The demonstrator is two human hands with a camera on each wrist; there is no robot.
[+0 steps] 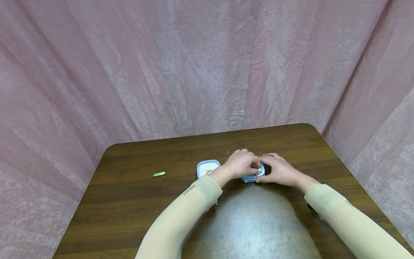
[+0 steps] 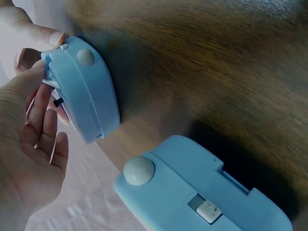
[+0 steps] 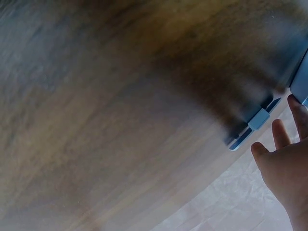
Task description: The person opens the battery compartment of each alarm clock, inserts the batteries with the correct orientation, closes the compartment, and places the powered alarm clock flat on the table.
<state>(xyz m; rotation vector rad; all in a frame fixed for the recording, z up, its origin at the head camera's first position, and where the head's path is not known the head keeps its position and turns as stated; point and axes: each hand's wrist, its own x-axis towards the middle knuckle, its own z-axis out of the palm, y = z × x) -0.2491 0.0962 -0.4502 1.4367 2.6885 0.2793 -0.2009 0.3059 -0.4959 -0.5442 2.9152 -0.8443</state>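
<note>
- The box point(image 1: 249, 178) lay on the right half of the table point(image 1: 129, 205), directly between the two hands and touching both.
- The left hand point(image 1: 240, 163) reached it from the near left, thumb and forefinger pinching a pale tab point(image 2: 51, 83) at the box; whether the tab was loose, I could not tell.
- The right hand point(image 1: 280, 171) gripped the box's right end, thumb on the near side, fingers on the far side.
- The box's side with the round feet faced near; the hands hid too much to judge its long axis.
- A second box point(image 1: 199, 169) lay left of the first, just beside the left wrist.
- The battery point(image 1: 159, 174) lay farther left, nearer the left hand, its long axis roughly left to right.
</note>
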